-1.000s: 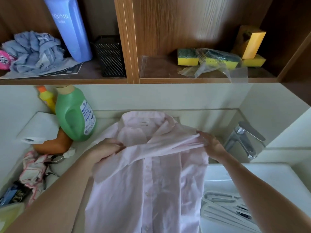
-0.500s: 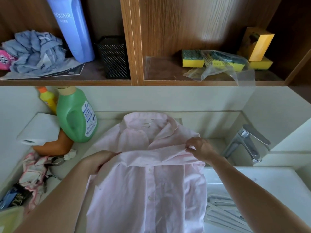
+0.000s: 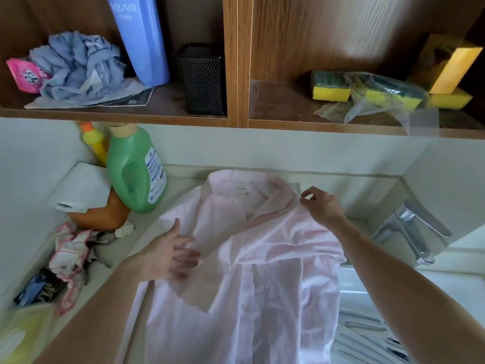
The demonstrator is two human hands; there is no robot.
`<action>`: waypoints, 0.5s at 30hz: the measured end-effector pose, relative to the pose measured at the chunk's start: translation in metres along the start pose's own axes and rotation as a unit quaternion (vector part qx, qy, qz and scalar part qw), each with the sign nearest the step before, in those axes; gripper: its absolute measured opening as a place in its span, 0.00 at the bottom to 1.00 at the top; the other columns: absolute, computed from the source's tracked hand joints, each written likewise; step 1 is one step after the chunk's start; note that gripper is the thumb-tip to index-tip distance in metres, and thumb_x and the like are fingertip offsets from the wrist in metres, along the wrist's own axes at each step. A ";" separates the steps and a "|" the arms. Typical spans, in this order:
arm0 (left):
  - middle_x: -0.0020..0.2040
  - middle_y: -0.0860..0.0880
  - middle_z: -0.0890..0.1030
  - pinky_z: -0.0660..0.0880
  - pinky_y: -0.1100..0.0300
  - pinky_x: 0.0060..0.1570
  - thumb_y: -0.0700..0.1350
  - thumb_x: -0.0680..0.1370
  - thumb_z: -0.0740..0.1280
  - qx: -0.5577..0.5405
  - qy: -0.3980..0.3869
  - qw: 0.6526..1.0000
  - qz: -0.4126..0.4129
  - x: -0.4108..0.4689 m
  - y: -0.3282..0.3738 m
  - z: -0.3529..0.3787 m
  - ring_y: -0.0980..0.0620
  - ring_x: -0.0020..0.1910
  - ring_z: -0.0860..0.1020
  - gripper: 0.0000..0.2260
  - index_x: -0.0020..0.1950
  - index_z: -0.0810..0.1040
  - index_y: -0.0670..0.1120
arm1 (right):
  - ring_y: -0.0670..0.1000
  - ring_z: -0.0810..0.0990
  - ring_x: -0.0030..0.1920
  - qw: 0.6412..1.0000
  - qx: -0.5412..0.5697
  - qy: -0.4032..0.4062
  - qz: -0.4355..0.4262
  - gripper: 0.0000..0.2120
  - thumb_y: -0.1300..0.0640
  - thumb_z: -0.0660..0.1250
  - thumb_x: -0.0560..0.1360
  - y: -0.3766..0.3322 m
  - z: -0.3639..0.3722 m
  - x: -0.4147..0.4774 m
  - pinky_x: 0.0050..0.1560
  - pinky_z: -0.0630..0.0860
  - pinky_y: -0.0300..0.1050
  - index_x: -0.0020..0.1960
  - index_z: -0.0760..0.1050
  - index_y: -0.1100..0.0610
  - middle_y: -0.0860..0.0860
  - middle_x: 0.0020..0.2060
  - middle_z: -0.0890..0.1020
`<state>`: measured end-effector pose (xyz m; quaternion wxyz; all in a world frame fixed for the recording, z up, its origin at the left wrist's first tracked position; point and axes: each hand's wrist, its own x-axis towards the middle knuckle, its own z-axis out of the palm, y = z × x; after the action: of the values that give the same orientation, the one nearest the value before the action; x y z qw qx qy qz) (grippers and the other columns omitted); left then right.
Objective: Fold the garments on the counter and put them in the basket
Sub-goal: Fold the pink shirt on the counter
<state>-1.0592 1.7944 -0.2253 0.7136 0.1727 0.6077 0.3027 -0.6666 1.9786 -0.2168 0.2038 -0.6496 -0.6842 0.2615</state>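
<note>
At the far left of the pale counter lies a crumpled white cloth with pink edging, and behind it a white paper roll leans on an orange container. Just beside these stands a green detergent bottle with a small yellow bottle behind it. The left hand lies flat and a little blurred on the left side of the pink shirt, fingers spread open and pressing the cloth, gripping nothing. The shirt is spread on the counter front up, collar toward the back wall, its button placket running down the middle toward the viewer. The fabric is thin, pale pink and slightly see-through, with soft wrinkles. A sleeve is folded across the chest in a band from the right shoulder down to the left, its cuff end lying below the left hand. The shirt's right edge hangs over the rim of the white sink. The right hand hovers at the right shoulder beside the collar, thumb and forefinger nearly pinched and the other fingers curled loose; whether they actually hold cloth I cannot tell. Farther right stands a chrome tap, and white hangers lie in the sink.
</note>
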 end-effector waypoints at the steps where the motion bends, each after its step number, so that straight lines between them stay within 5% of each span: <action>1: 0.64 0.41 0.80 0.77 0.45 0.54 0.75 0.58 0.73 0.056 0.006 0.998 0.023 -0.003 -0.002 0.005 0.42 0.59 0.80 0.44 0.66 0.76 0.50 | 0.52 0.80 0.43 1.000 -0.005 -0.003 -0.012 0.06 0.48 0.69 0.76 0.002 0.003 0.000 0.40 0.73 0.42 0.51 0.79 0.48 0.48 0.41 0.82; 3: 0.68 0.46 0.75 0.74 0.50 0.61 0.68 0.57 0.77 0.245 0.026 0.965 0.089 -0.008 -0.010 0.021 0.51 0.62 0.77 0.44 0.68 0.71 0.54 | 0.50 0.79 0.47 0.997 -0.033 -0.008 -0.065 0.12 0.47 0.72 0.75 0.008 0.007 -0.004 0.50 0.76 0.45 0.55 0.80 0.50 0.50 0.46 0.82; 7: 0.62 0.55 0.62 0.68 0.55 0.64 0.67 0.61 0.76 0.570 0.058 0.800 0.178 -0.010 -0.031 0.066 0.54 0.63 0.66 0.38 0.63 0.60 0.59 | 0.51 0.79 0.53 0.982 -0.076 -0.042 -0.168 0.17 0.47 0.77 0.70 0.017 0.014 -0.016 0.61 0.74 0.50 0.56 0.81 0.48 0.48 0.52 0.82; 10: 0.62 0.54 0.59 0.64 0.51 0.63 0.71 0.61 0.72 0.671 0.044 0.721 0.168 -0.003 -0.055 0.089 0.50 0.63 0.61 0.39 0.63 0.58 0.57 | 0.54 0.80 0.55 0.975 -0.112 -0.061 -0.181 0.15 0.52 0.78 0.70 0.018 0.023 -0.019 0.61 0.74 0.51 0.55 0.81 0.49 0.49 0.53 0.82; 13: 0.67 0.50 0.56 0.59 0.47 0.70 0.62 0.67 0.69 0.734 0.053 0.656 0.170 0.005 -0.077 0.096 0.44 0.70 0.55 0.35 0.67 0.56 0.55 | 0.56 0.81 0.50 0.981 -0.104 -0.046 -0.157 0.10 0.57 0.74 0.73 0.017 0.026 -0.019 0.56 0.75 0.48 0.55 0.82 0.50 0.51 0.49 0.83; 15: 0.67 0.50 0.57 0.61 0.49 0.70 0.52 0.71 0.66 0.717 0.075 0.664 0.200 0.008 -0.081 0.092 0.45 0.70 0.58 0.28 0.67 0.58 0.56 | 0.57 0.82 0.48 0.983 -0.093 -0.028 -0.154 0.07 0.58 0.71 0.75 0.018 0.024 -0.018 0.53 0.76 0.48 0.53 0.83 0.52 0.52 0.46 0.84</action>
<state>-0.9509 1.7488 -0.2625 0.2443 0.7249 0.6393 -0.0790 -0.6663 1.9583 -0.2459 0.1611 -0.5451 -0.8026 0.1808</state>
